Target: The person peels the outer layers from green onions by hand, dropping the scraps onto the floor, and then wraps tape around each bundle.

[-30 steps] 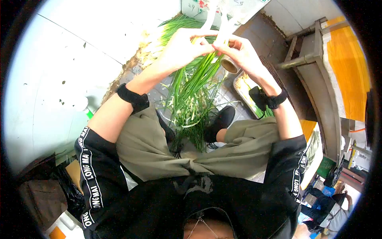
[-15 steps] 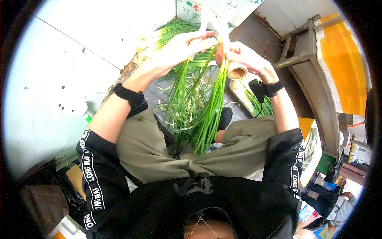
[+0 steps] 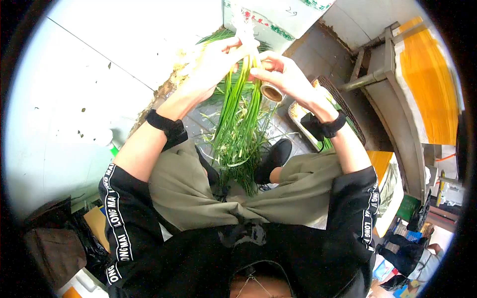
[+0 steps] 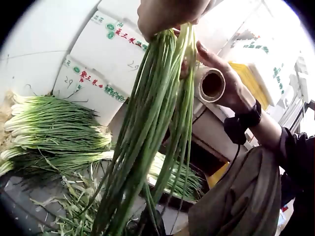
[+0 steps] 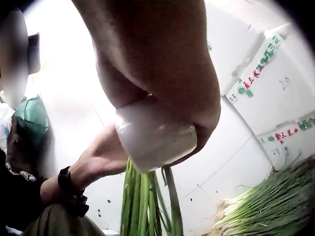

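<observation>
Potentially, the bundle of long green scallions [image 3: 237, 99], held above the grey tiled floor [image 3: 320, 49] in the closed grip of the left hand [image 3: 213, 67], could splay if the right hand [image 3: 284, 74], clasping the translucent tape roll with brown cardboard core [image 5: 155, 137], pulls unevenly.

Head view, by clock face: at 12, scallion leaves [image 3: 239, 97], smooth, faintly glossy; at 1, film roll [image 5: 155, 140], glossy translucent plastic on a matt, cardboard-like core [image 3: 272, 92]; between 12 and 1, boxes [image 3: 277, 22], matt, foam-like; at 2, rail [image 3: 367, 79], dull metal; at 6, shirt [image 3: 213, 263], matt cloth; at 8, bag [image 3: 89, 233], crinkled glossy plastic; at 10, wall [image 3: 99, 59], smooth.
</observation>
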{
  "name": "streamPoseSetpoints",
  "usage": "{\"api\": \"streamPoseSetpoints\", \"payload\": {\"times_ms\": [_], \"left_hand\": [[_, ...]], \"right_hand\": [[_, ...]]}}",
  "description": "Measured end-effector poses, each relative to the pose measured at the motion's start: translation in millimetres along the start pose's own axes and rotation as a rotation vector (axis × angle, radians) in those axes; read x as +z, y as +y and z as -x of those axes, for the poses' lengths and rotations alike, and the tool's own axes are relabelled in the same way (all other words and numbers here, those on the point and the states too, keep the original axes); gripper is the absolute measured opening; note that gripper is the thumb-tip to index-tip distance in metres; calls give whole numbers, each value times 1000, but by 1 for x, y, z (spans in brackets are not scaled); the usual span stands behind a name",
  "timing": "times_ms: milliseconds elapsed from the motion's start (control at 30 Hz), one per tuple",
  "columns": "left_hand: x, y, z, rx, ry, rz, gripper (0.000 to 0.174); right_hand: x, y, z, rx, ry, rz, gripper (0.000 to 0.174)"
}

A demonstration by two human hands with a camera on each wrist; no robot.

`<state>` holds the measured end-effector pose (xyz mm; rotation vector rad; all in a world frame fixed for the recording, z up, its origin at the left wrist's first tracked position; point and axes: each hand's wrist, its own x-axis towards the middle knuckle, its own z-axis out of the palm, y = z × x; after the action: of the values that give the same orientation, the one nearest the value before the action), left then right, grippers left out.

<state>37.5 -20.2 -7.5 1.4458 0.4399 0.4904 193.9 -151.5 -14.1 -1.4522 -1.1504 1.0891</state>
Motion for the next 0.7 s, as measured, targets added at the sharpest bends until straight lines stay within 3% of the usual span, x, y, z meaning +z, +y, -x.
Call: {"api": "streamPoseSetpoints", "payload": {"times_ms": [33, 100, 167, 267, 367, 467, 600, 700], "left_hand": [[0, 0, 0, 1, 1, -1, 26], [1, 0, 0, 17, 47, -57, 25], [0, -3, -2, 26, 46, -43, 25], [-1, -10, -5, 30, 48, -8, 25], [2, -6, -4, 39, 41, 40, 28], [6, -6, -5, 53, 64, 99, 30], [4, -2, -3, 70, 111, 104, 33], [3, -1, -3, 54, 115, 74, 36]], "right_hand": [[1, 6, -2, -2, -1, 0, 29], [4, 12, -7, -192, 157, 90, 33], [13, 5, -1, -182, 233, 106, 34], [16, 6, -3, -508, 442, 431, 40], [19, 2, 2, -409, 477, 619, 43], [22, -1, 4, -338, 464, 559, 43], [25, 5, 2, -474, 532, 638, 45], [21, 8, -1, -449, 421, 650, 43]]}}
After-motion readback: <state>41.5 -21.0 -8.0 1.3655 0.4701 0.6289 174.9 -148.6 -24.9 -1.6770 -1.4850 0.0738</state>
